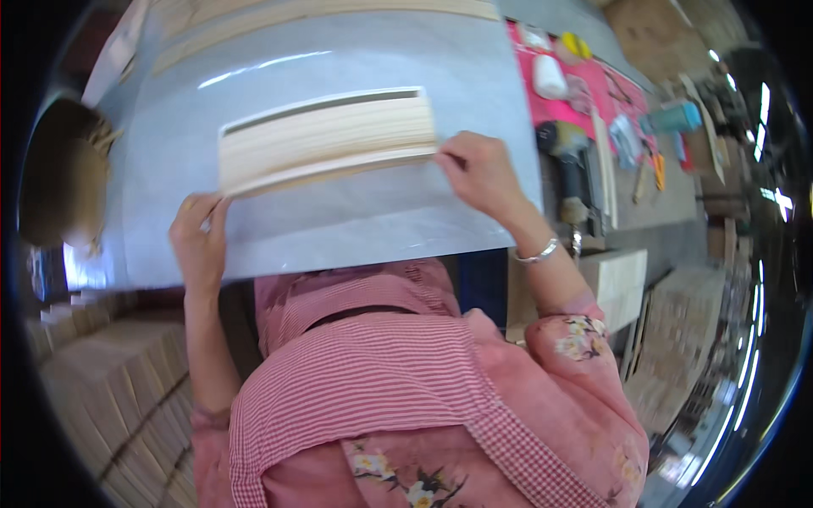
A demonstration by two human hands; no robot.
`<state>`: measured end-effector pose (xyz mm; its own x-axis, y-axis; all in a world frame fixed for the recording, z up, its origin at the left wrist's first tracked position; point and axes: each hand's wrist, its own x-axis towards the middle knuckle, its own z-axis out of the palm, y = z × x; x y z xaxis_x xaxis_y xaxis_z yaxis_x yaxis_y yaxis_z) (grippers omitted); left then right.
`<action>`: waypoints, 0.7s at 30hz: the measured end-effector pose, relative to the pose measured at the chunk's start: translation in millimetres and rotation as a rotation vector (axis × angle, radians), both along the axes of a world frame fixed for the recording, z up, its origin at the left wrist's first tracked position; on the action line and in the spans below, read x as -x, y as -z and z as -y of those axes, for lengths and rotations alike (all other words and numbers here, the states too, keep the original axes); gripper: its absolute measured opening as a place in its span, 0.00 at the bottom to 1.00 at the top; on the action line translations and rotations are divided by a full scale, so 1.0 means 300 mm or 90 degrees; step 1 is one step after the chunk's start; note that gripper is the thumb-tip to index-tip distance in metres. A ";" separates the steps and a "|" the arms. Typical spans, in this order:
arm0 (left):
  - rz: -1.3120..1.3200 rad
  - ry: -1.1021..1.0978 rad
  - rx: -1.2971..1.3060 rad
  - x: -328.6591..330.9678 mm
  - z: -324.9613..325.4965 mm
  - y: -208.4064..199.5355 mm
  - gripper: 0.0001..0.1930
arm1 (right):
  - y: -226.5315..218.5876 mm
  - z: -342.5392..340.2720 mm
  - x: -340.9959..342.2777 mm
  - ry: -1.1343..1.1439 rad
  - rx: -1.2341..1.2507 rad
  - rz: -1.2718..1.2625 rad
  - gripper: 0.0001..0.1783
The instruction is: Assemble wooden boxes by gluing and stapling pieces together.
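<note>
A long, narrow wooden box (330, 135) of pale planks lies across the table before me, slightly tilted in view, with a dark opening along its far side. My left hand (200, 237) pinches its near left corner between thumb and fingers. At the right end, my right hand (481, 173) has its fingers curled against the near corner, thumb and forefinger pressed together. The fingertips partly hide both corners. Beneath the box is a table covered with a light blue-grey sheet (339, 224).
Long wooden strips (322, 13) lie at the table's far edge. To the right are a power tool (569, 165), a pink mat (546, 100) with a white bottle (549, 78) and yellow tape (574, 46), and a teal object (675, 117). Stacked boards (118, 381) stand at lower left.
</note>
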<state>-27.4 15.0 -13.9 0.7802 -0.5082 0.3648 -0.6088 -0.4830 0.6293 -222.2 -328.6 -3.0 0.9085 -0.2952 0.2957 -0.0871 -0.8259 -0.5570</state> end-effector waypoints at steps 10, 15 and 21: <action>-0.091 0.001 -0.018 0.060 -0.038 0.001 0.05 | -0.023 0.054 0.143 -0.009 -0.082 -0.068 0.05; -0.239 -0.169 0.131 0.046 -0.157 0.051 0.08 | -0.024 0.553 0.506 0.520 0.127 0.051 0.11; -0.356 -0.200 0.160 -0.006 -0.256 0.038 0.14 | 0.161 0.797 0.885 0.723 0.073 -0.346 0.17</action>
